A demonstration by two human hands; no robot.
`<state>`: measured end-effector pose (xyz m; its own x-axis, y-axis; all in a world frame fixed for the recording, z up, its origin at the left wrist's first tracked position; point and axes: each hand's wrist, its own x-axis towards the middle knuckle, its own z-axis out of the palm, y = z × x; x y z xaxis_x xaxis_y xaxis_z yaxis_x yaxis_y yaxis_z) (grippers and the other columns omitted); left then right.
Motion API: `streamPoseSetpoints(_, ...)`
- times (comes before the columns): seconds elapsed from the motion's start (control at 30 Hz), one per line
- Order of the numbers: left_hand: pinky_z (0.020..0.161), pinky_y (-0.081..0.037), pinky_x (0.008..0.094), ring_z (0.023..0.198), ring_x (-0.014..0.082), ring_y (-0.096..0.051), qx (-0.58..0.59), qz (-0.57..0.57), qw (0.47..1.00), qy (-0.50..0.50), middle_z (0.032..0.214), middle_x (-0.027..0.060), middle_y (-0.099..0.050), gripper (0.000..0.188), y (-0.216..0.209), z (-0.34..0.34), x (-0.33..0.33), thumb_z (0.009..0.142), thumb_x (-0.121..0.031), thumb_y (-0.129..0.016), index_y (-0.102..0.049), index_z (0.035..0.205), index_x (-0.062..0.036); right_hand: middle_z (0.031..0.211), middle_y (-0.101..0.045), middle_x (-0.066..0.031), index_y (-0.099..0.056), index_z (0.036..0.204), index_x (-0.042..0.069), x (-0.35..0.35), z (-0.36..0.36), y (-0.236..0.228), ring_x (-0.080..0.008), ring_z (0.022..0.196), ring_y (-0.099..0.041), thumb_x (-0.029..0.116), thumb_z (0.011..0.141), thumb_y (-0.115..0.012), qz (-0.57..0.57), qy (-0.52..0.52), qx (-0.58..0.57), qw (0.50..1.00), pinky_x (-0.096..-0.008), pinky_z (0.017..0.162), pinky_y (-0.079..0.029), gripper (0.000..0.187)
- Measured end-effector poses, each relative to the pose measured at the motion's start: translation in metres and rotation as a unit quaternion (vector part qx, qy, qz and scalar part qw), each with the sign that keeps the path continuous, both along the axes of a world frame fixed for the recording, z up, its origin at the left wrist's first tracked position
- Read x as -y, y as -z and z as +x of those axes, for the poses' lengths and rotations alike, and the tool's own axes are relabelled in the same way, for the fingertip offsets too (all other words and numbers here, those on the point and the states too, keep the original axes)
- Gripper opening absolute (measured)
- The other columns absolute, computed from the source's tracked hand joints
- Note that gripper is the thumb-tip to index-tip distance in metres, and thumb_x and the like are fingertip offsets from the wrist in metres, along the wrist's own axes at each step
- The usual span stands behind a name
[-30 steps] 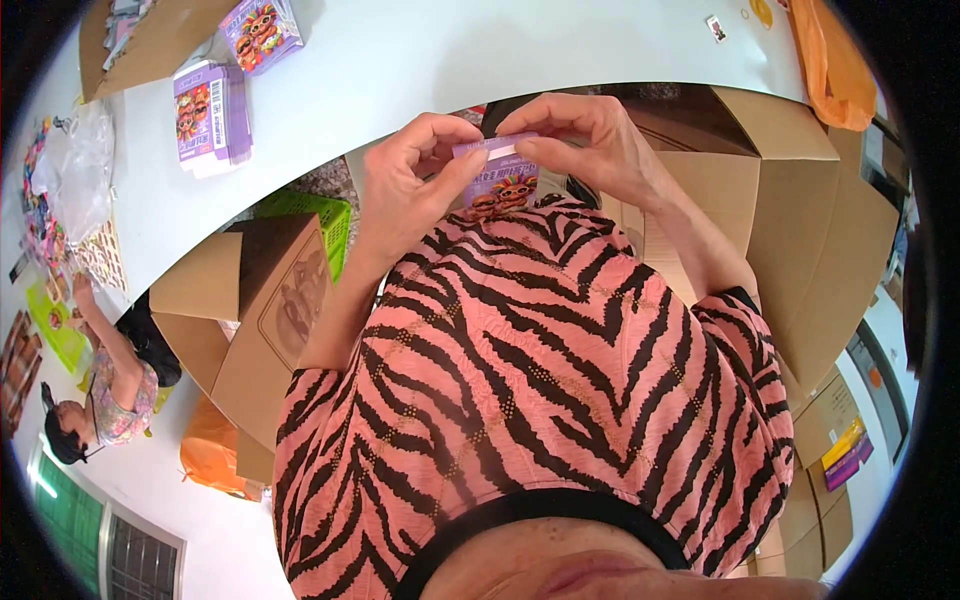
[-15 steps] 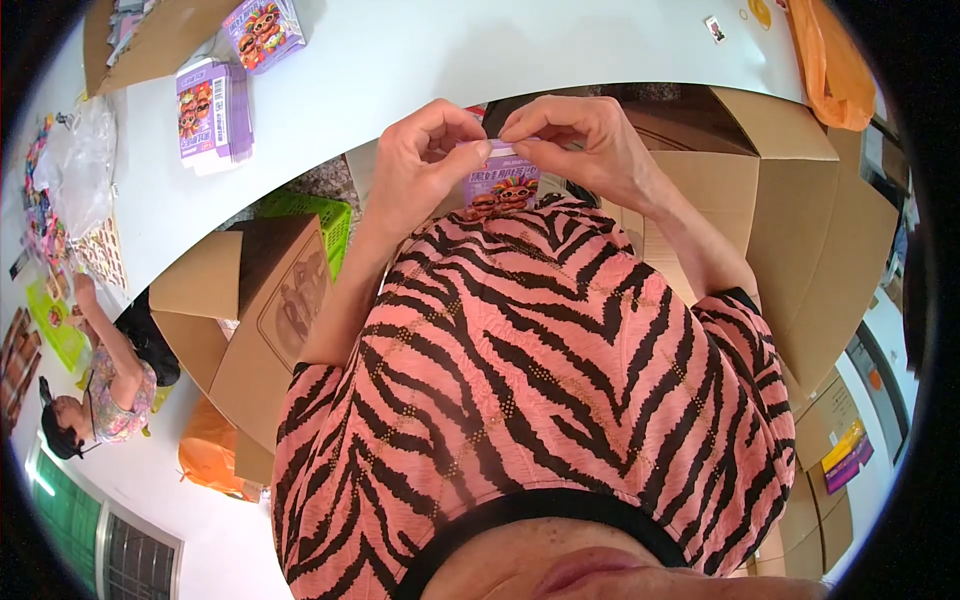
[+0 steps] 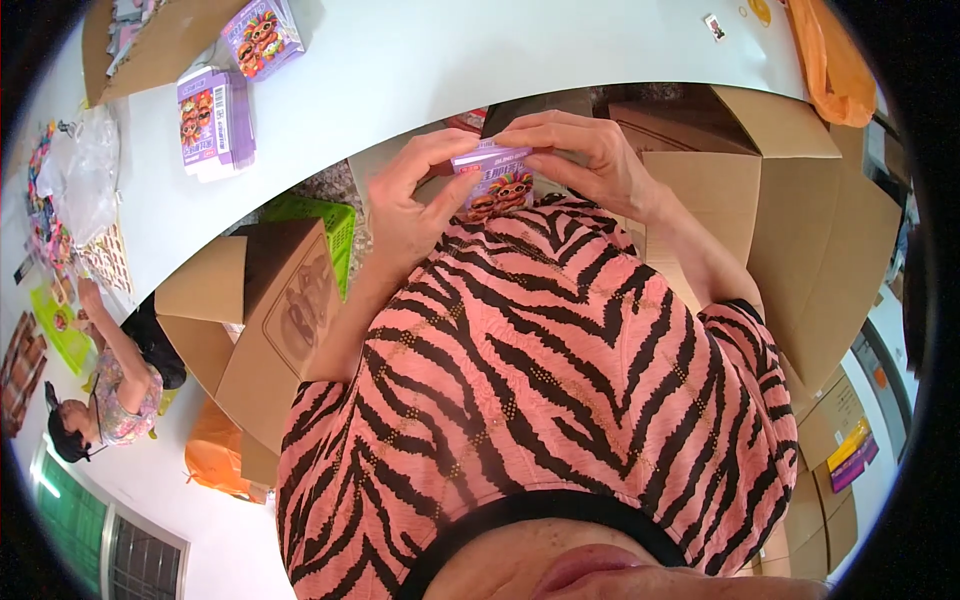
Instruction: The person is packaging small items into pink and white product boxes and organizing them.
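A small purple carton [image 3: 497, 186] with cartoon figures on its front is upright against my chest, just off the table's near edge. My left hand [image 3: 418, 190] grips its left side, thumb on the front and fingers at the top. On the other side my right hand [image 3: 590, 160] holds the top right corner, its fingers reaching across the upper edge. The carton's back and base are hidden. On the table to the left lies a stack of flat purple cartons [image 3: 215, 125], with a purple box [image 3: 262, 38] beyond it.
Open cardboard boxes [image 3: 275, 310] stand below the table at my left, another large one [image 3: 815, 230] at right. An orange bag [image 3: 835, 70] hangs over the table's right end. At far left a person [image 3: 115, 385] works beside a clear plastic bag [image 3: 85, 190].
My fingers have gone from pinching at the carton's top flap to lying along its upper edge and sides. The carton has tilted slightly, and its top now looks flatter.
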<state>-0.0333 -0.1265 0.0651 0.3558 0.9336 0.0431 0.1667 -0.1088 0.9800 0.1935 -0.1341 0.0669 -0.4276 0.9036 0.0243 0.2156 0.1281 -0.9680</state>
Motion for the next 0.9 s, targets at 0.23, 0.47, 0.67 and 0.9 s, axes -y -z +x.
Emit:
streamPoseSetpoints(0.23, 0.083, -0.05, 0.0302, 0.095, 0.0202, -0.063, 0.01, -0.009, 1.0, 0.007, 0.104, 0.0125, -0.066, 0.021, 0.009, -0.002, 0.008, 0.078, -0.001, -0.07, -0.067, 0.098, -0.0002, 0.109, -0.063, -0.0099, -0.065, 0.111, 0.006, 0.004, 0.002, 0.007, -0.0169, 0.096, -0.061, 0.0, 0.084, -0.062, -0.047, -0.013, -0.046, 0.998, -0.0278, 0.082, -0.05, 0.028)
streamPoseSetpoints(0.47, 0.083, -0.05, 0.0295, 0.095, 0.0193, -0.063, 0.036, -0.033, 0.998, 0.025, 0.109, 0.0134, -0.064, 0.031, 0.013, 0.0, 0.011, 0.079, -0.001, -0.069, -0.062, 0.109, -0.001, 0.108, -0.063, -0.0088, -0.063, 0.112, 0.004, 0.001, 0.001, 0.004, -0.0151, 0.096, -0.061, 0.0, 0.084, -0.062, -0.039, -0.027, -0.039, 0.998, -0.0267, 0.082, -0.05, 0.028)
streamPoseSetpoints(0.67, 0.088, -0.049, 0.0317, 0.1, 0.0201, -0.06, 0.146, -0.16, 0.975, -0.041, 0.113, 0.0183, -0.059, 0.073, 0.01, 0.009, 0.012, 0.08, -0.004, -0.069, -0.027, 0.141, -0.0013, 0.108, -0.062, -0.0064, -0.06, 0.115, 0.001, 0.0, -0.006, 0.003, -0.0122, 0.097, -0.059, 0.003, 0.088, -0.061, -0.14, 0.069, -0.075, 0.985, -0.0262, 0.085, -0.048, 0.027)
streamPoseSetpoints(0.9, 0.082, -0.052, 0.0315, 0.094, 0.0182, -0.063, 0.066, -0.109, 0.987, -0.102, 0.104, 0.0137, -0.064, 0.053, 0.004, 0.012, -0.006, 0.08, 0.0, -0.067, -0.047, 0.129, -0.0022, 0.106, -0.064, -0.0102, -0.06, 0.115, 0.002, -0.02, -0.021, -0.014, -0.0159, 0.095, -0.061, 0.0, 0.083, -0.062, -0.02, 0.107, -0.007, 0.994, -0.0288, 0.084, -0.049, 0.032)
